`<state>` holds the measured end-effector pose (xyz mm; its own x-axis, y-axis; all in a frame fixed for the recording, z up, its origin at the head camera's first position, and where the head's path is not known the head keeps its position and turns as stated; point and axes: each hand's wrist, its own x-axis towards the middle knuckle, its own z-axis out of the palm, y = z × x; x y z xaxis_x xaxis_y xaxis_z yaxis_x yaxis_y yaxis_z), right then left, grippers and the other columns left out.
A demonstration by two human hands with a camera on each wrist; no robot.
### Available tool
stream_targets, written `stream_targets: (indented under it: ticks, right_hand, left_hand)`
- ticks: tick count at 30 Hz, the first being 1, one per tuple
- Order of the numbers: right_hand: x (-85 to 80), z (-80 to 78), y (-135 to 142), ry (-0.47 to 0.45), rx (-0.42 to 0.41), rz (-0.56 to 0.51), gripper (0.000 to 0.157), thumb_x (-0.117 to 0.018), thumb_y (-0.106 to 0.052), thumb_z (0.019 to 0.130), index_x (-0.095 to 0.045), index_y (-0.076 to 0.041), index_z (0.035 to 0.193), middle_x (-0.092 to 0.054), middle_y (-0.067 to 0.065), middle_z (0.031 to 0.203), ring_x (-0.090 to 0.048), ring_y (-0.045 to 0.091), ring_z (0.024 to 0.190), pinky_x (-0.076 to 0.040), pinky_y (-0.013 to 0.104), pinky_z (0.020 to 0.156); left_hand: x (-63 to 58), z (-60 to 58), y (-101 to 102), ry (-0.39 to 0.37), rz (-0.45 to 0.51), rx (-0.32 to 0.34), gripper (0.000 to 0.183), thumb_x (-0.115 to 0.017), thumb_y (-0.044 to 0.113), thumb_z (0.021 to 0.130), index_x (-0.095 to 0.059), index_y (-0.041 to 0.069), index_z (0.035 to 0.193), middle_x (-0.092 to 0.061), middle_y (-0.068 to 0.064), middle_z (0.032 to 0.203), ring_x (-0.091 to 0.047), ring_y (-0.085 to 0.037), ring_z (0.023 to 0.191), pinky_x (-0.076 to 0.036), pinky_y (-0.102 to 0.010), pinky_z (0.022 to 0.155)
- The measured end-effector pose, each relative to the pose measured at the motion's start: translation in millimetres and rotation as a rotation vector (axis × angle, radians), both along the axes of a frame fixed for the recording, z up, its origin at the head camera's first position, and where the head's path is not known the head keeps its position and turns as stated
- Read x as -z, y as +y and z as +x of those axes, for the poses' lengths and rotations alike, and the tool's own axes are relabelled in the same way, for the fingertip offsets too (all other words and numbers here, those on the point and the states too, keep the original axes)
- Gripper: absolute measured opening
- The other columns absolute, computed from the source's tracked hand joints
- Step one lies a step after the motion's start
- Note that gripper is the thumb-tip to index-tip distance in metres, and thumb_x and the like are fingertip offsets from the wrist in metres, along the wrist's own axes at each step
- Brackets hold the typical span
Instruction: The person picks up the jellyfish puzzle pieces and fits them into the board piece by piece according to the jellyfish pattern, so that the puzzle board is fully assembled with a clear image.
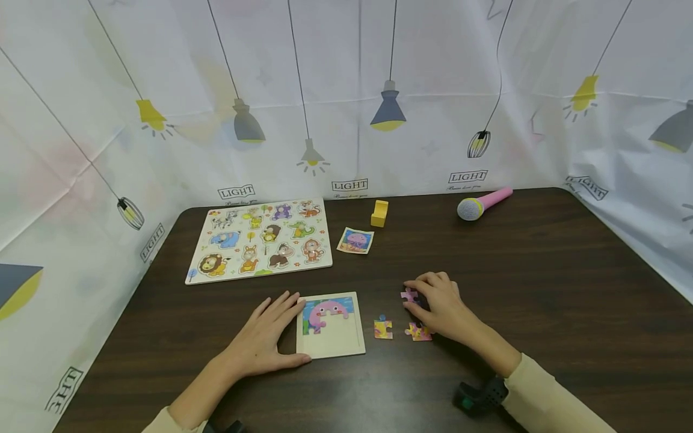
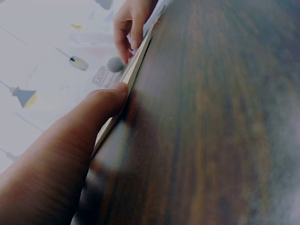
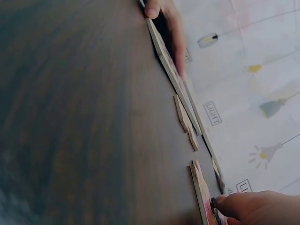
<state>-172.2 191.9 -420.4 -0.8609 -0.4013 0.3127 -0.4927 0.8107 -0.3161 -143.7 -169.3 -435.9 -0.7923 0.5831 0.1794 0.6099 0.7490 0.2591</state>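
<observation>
My left hand (image 1: 265, 343) lies flat at the left edge of a square wooden puzzle board (image 1: 331, 346), fingers spread and straight, thumb at its lower left corner. In the board's upper part are joined pieces showing a pink octopus (image 1: 325, 310). In the left wrist view the thumb (image 2: 110, 101) presses along the board's edge. My right hand (image 1: 444, 307) pinches a purple jigsaw piece (image 1: 409, 294) between thumb and fingers, low over the table. Below that hand lies a pink-and-yellow jigsaw piece (image 1: 419, 332). A yellow jigsaw piece (image 1: 383, 329) sits between it and the board.
Behind the board are a small octopus picture card (image 1: 355, 240), a yellow block (image 1: 379, 213) and an animal puzzle board (image 1: 260, 240). A pink toy microphone (image 1: 484, 203) lies at the back right. A printed curtain (image 1: 422, 54) borders the dark table (image 1: 568, 270).
</observation>
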Motion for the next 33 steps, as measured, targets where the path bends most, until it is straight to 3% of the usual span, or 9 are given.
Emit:
stream_targets:
  ticks: [12,21,27,33]
  right_hand:
    - [-0.3,1.3,1.0,-0.035,0.014,-0.037,0.031,-0.071,-0.024,0.081,-0.066,-0.005,0.105,-0.056,0.009,0.1,-0.042,0.028,0.094,-0.03,0.039,0.069]
    - [-1.3,0.3,-0.3,-0.074,0.04,-0.101,0.032,-0.073,-0.02,0.079,-0.058,-0.006,0.103,-0.059,0.007,0.1,-0.043,0.028,0.095,-0.03,0.044,0.073]
    - [-4.0,0.2,-4.1,-0.083,0.023,-0.135,0.032,-0.074,-0.017,0.077,-0.056,-0.007,0.102,-0.057,-0.004,0.081,-0.049,0.017,0.076,-0.029,0.042,0.072]
    - [-4.7,-1.1,-5.2,-0.008,-0.037,-0.166,0.02,-0.069,-0.014,0.082,-0.058,-0.007,0.098,-0.054,-0.009,0.073,-0.05,0.013,0.07,-0.03,0.04,0.072]
  left_hand:
    - [-0.6,1.1,0.9,0.002,-0.001,0.002,0.096,-0.047,0.075,0.073,-0.031,0.013,0.144,-0.028,-0.007,0.148,-0.02,-0.024,0.137,-0.016,-0.05,0.107]
    - [-0.6,1.4,1.0,0.029,-0.005,0.002,0.097,-0.047,0.076,0.073,-0.032,0.011,0.144,-0.029,-0.008,0.147,-0.022,-0.025,0.136,-0.018,-0.051,0.106]
    - [-0.7,1.3,0.9,0.04,-0.003,0.001,0.097,-0.048,0.075,0.073,-0.032,0.01,0.143,-0.03,-0.009,0.147,-0.023,-0.026,0.135,-0.019,-0.052,0.105]
    - [-1.6,1.8,1.3,0.056,-0.009,0.004,0.097,-0.048,0.075,0.074,-0.033,0.009,0.143,-0.031,-0.01,0.146,-0.024,-0.027,0.135,-0.02,-0.052,0.105]
